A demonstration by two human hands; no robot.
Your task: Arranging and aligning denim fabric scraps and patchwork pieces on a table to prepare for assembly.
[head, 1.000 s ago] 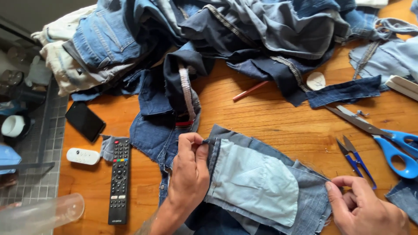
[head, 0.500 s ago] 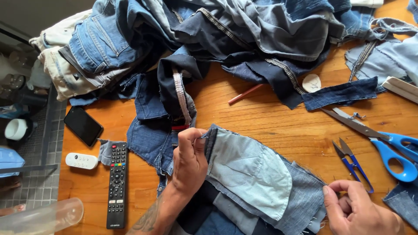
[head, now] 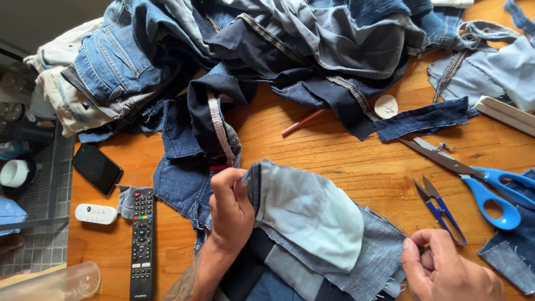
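A grey-blue denim piece (head: 312, 223) with a pale pocket lining lies on the wooden table (head: 345, 156) in front of me. My left hand (head: 231, 209) pinches its left edge and folds it up. My right hand (head: 440, 270) grips its lower right corner, fingers closed on the cloth. Darker denim layers show beneath the piece, near the bottom edge of the view.
A big heap of jeans (head: 251, 50) fills the back. Blue scissors (head: 479, 178) and small blue thread snips (head: 440, 209) lie at the right. A black remote (head: 142, 239), a white remote (head: 96, 214) and a phone (head: 97, 168) sit at the left, and a reddish pencil (head: 304, 122) lies mid-table.
The pocket lining has bulged up and shifted right as the piece was pulled. My right hand has dropped lower and closed on the corner; my left hand stays on the left edge.
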